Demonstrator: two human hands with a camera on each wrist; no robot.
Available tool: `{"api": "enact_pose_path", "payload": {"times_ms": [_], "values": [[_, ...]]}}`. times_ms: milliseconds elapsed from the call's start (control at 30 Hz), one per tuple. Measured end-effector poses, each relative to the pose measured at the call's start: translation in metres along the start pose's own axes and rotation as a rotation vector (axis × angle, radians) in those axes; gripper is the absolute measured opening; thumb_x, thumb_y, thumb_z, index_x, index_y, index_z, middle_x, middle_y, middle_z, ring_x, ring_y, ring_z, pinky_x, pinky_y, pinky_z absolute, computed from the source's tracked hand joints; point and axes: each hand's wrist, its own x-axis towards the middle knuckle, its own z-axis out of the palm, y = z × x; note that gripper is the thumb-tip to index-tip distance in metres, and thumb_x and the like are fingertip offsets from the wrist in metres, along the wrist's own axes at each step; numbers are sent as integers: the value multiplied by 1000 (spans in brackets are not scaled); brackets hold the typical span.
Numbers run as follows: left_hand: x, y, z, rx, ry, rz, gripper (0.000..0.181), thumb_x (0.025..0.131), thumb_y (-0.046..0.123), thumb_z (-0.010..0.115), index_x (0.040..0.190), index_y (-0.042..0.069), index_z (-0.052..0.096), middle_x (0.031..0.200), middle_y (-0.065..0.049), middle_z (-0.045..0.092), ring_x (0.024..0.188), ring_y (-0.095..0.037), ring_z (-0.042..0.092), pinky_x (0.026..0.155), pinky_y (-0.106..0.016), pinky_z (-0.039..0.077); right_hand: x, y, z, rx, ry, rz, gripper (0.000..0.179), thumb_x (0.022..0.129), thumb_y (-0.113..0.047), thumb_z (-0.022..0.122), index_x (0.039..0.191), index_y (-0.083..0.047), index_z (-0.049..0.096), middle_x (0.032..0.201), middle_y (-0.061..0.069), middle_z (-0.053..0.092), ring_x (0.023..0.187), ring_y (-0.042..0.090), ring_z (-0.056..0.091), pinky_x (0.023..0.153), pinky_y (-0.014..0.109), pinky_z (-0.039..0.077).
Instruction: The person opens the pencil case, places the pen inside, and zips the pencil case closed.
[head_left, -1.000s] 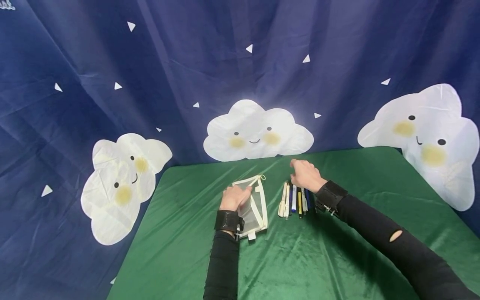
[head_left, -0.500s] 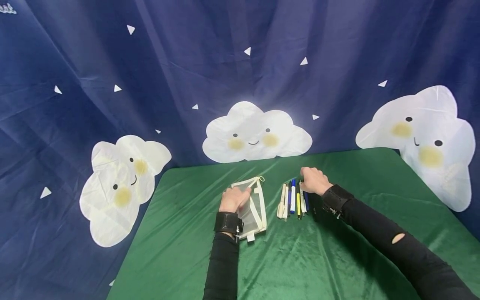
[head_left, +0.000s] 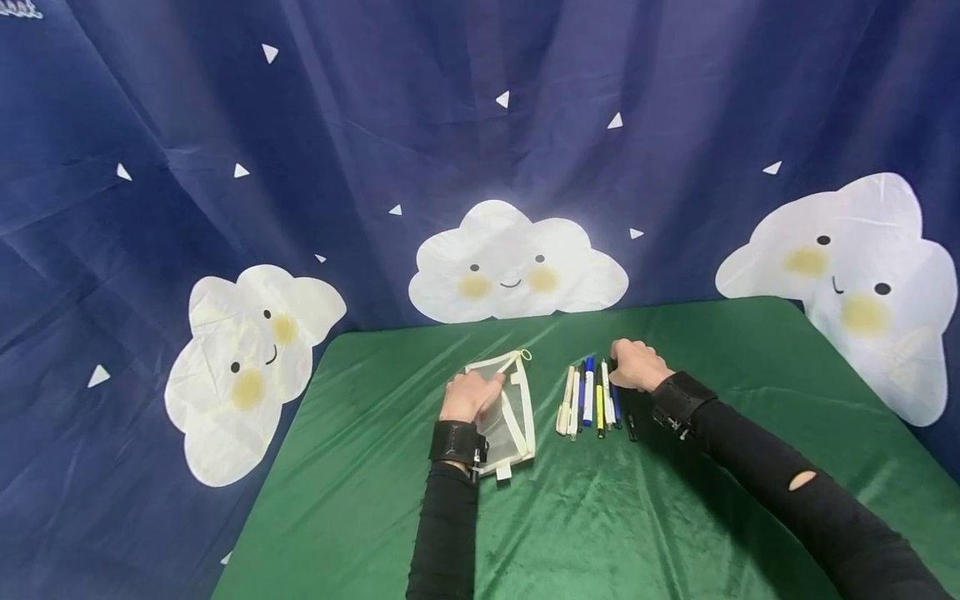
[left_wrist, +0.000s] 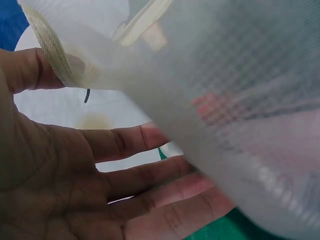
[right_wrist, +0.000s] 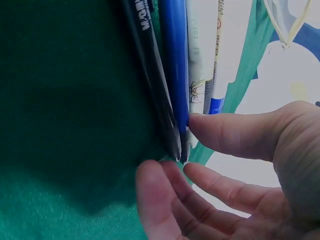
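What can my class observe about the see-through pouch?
The pouch looks like translucent mesh with cream edging, a pale strip across it, a yellowish ring at its far corner and a white tab at its near edge. It lies on the green cloth, left of the pens. The left hand touches and partly hides it; whether the pouch is open is unclear.

On the table [head_left: 360,467], the pouch [head_left: 525,408] lies at and right of the left hand's [head_left: 468,397] fingers; pens [head_left: 588,400] lie side by side, left of and before the right hand's [head_left: 639,365] fingers. Beyond hangs a curtain [head_left: 450,142].
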Motion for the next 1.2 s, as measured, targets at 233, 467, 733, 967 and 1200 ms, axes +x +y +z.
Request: {"api": "enact_pose_path", "payload": {"times_ms": [233, 467, 733, 967, 1200], "values": [[1, 1, 1, -5, 4, 0, 62, 95, 53, 40, 72, 5, 72, 134, -28, 64, 125, -47, 59, 105, -52, 48, 2, 2, 4, 19, 16, 39, 15, 88, -6, 62, 97, 5, 58, 75, 14, 57, 51, 20, 53, 50, 29, 39], [2, 2, 1, -16, 1, 5, 61, 95, 53, 41, 74, 5, 72, 132, -28, 65, 124, -46, 60, 104, -52, 49, 5, 4, 3, 72, 21, 73, 48, 89, -10, 72, 55, -18, 39, 50, 2, 54, 52, 20, 66, 54, 30, 55], [2, 2, 0, 11, 3, 10, 63, 97, 52, 40, 81, 2, 74, 133, -27, 65, 126, -46, 59, 108, -52, 46, 5, 10, 4, 206, 26, 68, 30, 88, -11, 76, 70, -7, 51, 63, 6, 59, 54, 19, 69, 56, 33, 60], [2, 2, 1, 13, -6, 5, 64, 97, 53, 39, 67, 5, 71, 132, -26, 66, 125, -46, 59, 107, -52, 47, 7, 19, 4, 306, 8, 82, 23, 88, -11, 75, 93, 2, 56, 72, 12, 64, 54, 16, 66, 54, 34, 60], [2, 2, 1, 2, -4, -1, 62, 96, 53, 40, 64, 7, 67, 130, -26, 67, 124, -46, 60, 106, -52, 48, 3, 18, -1, 347, 5, 83, 21, 91, -10, 71, 101, 3, 58, 66, 8, 61, 56, 15, 63, 57, 36, 62]]}}
